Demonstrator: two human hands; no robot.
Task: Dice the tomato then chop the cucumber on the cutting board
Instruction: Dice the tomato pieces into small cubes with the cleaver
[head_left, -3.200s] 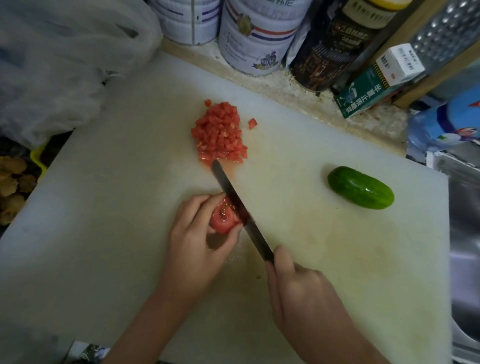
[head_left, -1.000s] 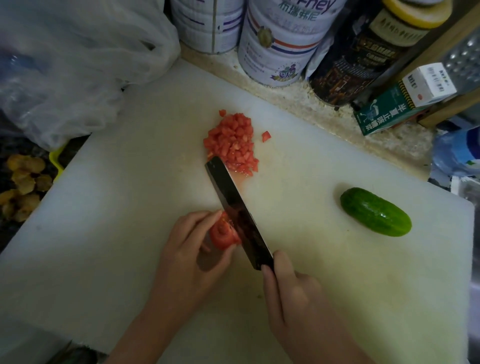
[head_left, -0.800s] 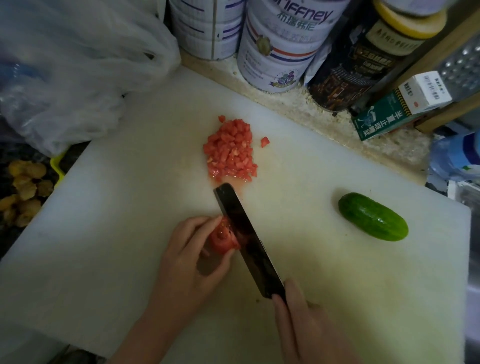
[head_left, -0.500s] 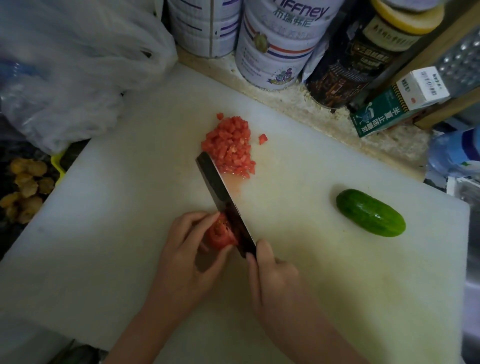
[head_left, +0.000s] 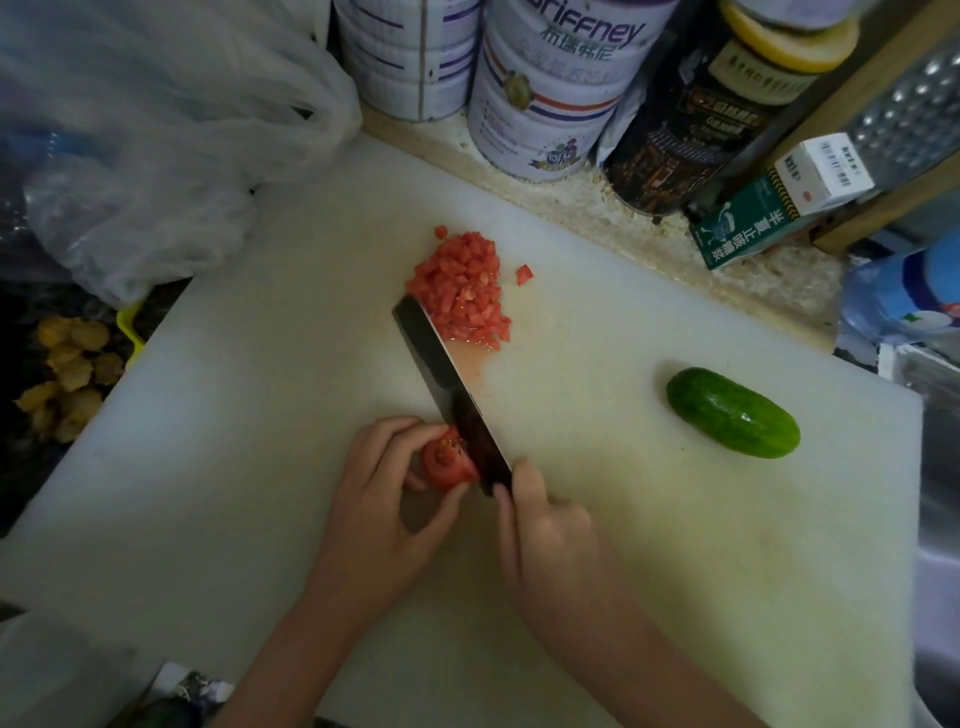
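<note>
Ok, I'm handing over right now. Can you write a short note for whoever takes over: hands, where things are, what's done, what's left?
Left hand: fingers pinch the last tomato piece down on the cutting board.
Right hand: grips the knife, with the blade against the piece's right side and the tip beside the pile.
Done: most of the tomato is a pile of diced tomato at the far middle of the board.
Left: dice the held piece, then chop the cucumber, which lies whole on the right of the board.
</note>
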